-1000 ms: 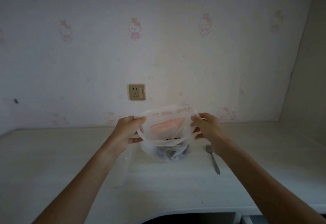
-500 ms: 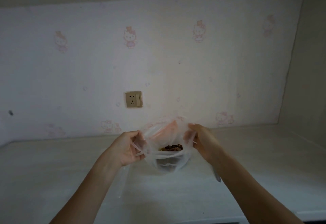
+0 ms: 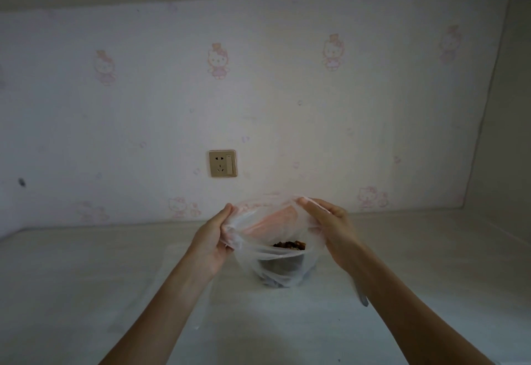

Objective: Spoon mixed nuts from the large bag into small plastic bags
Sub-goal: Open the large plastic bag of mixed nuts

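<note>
A large clear plastic bag [image 3: 275, 267] with pink print stands on the white table [image 3: 86, 278] in the middle of the view. Its mouth is pulled wide, and brown mixed nuts [image 3: 288, 244] show inside. My left hand [image 3: 214, 235] grips the bag's left rim. My right hand [image 3: 327, 221] pinches the right rim. A metal spoon [image 3: 362, 297] lies on the table to the right, mostly hidden behind my right forearm. Flat small clear plastic bags [image 3: 184, 278] lie on the table under my left forearm.
A wall with cartoon-cat wallpaper rises right behind the table, with a gold power socket [image 3: 223, 163] above the bag. A side wall [image 3: 505, 134] closes the table's right end.
Both hands have lowered the bag's rim and rolled it down, so the nuts now show inside. The view has tilted and the hands sit lower against the wall.
</note>
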Motion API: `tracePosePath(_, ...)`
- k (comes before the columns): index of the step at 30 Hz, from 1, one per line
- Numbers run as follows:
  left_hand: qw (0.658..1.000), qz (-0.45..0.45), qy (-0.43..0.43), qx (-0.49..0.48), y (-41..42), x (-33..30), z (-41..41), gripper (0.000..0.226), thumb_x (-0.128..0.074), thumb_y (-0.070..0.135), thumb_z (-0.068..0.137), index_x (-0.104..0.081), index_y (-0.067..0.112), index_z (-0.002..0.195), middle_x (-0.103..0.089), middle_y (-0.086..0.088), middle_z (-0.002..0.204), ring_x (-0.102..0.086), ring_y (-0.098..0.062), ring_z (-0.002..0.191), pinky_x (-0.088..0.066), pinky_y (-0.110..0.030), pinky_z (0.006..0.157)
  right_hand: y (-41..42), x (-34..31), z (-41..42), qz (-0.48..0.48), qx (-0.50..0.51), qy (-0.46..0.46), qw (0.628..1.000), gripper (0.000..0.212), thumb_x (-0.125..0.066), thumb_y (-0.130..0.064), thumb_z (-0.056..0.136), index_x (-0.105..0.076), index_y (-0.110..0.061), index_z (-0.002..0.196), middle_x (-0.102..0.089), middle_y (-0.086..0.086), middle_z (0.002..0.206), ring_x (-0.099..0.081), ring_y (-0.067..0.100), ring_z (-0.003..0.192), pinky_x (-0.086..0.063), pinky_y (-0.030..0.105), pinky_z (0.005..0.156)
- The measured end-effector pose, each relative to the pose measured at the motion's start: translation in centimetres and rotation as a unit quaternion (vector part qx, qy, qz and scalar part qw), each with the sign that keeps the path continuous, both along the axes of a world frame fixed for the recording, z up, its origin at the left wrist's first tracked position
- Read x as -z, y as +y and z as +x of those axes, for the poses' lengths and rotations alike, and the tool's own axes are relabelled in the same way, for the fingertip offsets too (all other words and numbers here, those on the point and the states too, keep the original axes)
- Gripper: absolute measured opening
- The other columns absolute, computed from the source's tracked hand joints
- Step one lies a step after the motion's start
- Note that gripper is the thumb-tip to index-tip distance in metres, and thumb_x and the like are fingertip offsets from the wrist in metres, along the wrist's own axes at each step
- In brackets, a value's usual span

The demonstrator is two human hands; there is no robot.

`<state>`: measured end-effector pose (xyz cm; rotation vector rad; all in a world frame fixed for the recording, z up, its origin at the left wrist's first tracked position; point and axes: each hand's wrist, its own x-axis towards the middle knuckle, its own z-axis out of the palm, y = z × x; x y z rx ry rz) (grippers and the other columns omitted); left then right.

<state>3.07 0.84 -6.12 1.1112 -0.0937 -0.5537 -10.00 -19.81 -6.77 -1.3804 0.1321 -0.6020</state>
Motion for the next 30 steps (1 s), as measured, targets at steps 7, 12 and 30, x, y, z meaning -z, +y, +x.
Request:
tracePosePath(7, 0.996, -0.039, 0.075, 0.038, 0.0, 0.6, 0.4, 0.026, -0.068, 0.029, 0.098, -0.068, 0.01, 0.116, -0.048, 0.0, 0.07, -0.043, -0.007, 0.035, -0.044, -0.02, 0.038, -0.5, -0.1, 0.0, 0.13, -0.078, 0.053, 0.987, 0.025, -0.065, -0.026, 0.097, -0.08, -0.009, 0.086, -0.077, 0.011, 0.096, -0.074, 0.023, 0.088, -0.057, 0.033, 0.083)
tracePosePath(12, 0.992, -0.061, 0.108, 0.035, -0.7, 1.0, 0.1, 0.018, -0.054, 0.022, 0.106, -0.064, 0.007, 0.109, -0.038, 0.004, 0.039, -0.039, -0.009, 0.027, -0.039, -0.016, 0.033, -0.2, 0.3, 0.0, 0.256, -0.088, 0.043, 0.962, 0.035, -0.061, -0.02, 0.098, -0.066, -0.007, 0.065, -0.069, 0.009, 0.073, -0.07, 0.02, 0.062, -0.056, 0.026, 0.055)
tracePosePath(30, 0.989, 0.118, -0.09, -0.014, 2.7, 3.4, -2.5, 0.018, -0.068, 0.029, 0.097, -0.072, 0.014, 0.089, -0.061, -0.002, 0.071, -0.061, -0.015, 0.058, -0.049, -0.03, 0.053, -0.3, 0.5, -3.6, -0.071, 0.117, 0.254, 0.958, 0.012, -0.065, -0.011, 0.096, -0.069, 0.0, 0.091, -0.063, 0.008, 0.071, -0.058, 0.018, 0.051, -0.042, 0.025, 0.044)
